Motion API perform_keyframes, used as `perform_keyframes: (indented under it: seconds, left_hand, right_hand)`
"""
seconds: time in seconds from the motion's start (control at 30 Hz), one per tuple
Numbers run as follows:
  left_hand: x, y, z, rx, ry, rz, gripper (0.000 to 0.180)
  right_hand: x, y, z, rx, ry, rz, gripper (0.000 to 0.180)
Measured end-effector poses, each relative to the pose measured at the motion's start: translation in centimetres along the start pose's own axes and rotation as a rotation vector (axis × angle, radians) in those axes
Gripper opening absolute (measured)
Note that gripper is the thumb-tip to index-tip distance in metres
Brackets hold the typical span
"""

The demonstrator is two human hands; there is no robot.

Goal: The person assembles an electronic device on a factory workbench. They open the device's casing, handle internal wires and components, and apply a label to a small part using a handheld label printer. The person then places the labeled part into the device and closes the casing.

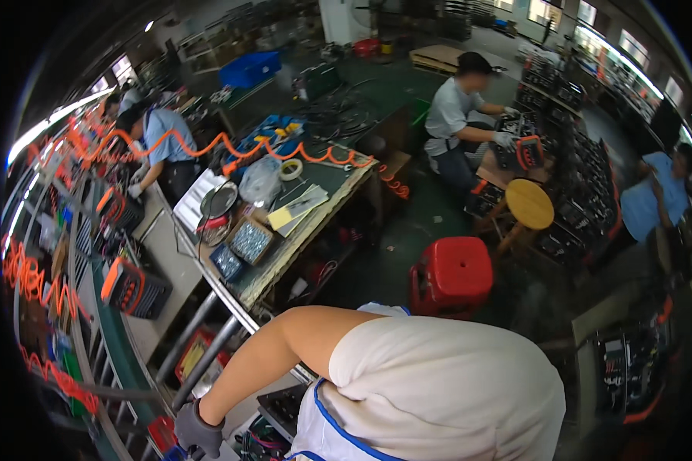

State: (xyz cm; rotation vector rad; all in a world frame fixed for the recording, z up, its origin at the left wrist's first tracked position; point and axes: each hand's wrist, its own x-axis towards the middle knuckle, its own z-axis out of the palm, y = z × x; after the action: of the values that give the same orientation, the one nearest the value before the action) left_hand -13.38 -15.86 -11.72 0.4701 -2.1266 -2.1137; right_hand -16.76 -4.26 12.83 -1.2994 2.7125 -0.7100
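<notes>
While the gloved left hand [197, 430] is pressed, fingers curled, onto a wired unit [265, 434] at the lower edge, grip undetermined, the right hand is not seen; the unit's wiring lies exposed, so work is judged unfinished

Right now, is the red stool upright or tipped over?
Upright. The red stool stands on the floor with its flat seat facing up, beside the round yellow stool.

gloved left hand [197, 430] partly cut off, right hand hidden
</notes>
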Motion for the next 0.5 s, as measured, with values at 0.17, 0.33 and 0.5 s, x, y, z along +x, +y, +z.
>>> perform_keyframes:
  seconds: [0.17, 0.33, 0.5]
  left_hand:
    - [1.7, 1.3, 0.5, 0.02, -0.022, 0.01, 0.032]
    - [0.3, 0.1, -8.3, -0.02, 0.193, -0.041, 0.029]
    - [-1.9, -5.2, -14.1, 0.869, 0.396, 0.03, 0.027]
  right_hand:
    - [3.8, 3.1, 1.1, 0.469, 0.038, 0.261, 0.034]
    - [5.9, 2.2, 0.5, 0.56, -0.176, 0.024, 0.025]
    - [10.8, -3.3, 2.9, 0.948, -0.674, 0.214, 0.046]
